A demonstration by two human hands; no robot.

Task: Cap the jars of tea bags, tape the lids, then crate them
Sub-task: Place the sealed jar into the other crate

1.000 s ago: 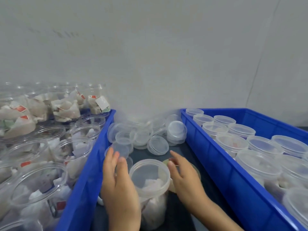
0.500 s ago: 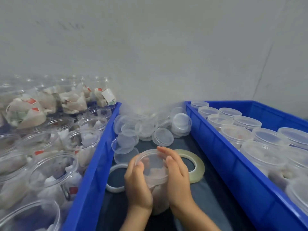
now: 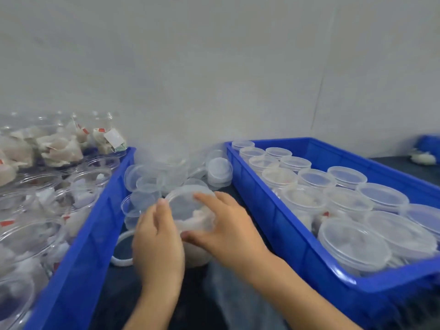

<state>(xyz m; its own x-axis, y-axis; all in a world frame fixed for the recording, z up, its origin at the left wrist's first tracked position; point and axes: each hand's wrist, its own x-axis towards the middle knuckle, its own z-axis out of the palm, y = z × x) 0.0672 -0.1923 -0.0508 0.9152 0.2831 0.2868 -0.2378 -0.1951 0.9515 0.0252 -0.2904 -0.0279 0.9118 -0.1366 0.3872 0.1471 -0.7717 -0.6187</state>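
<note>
Left hand grips the jar from its left side, fingers curled on the rim. Right hand spans the lid, fingers and thumb curved over its edge. Jar stands on the dark surface between two blue crates. Loose lids lie behind, at the wall.

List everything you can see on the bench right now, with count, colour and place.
jar in hand: one, clear, lid on, centre, between crates
loose lids: a pile, clear, behind the jar
tape roll: one, white, partly hidden, beside left crate
left crate: one, blue, holds many uncapped jars of tea bags
right crate: one, blue, holds many capped jars
left hand: holds the jar's side
right hand: fingers across the lid, thumb on the jar's side
</note>
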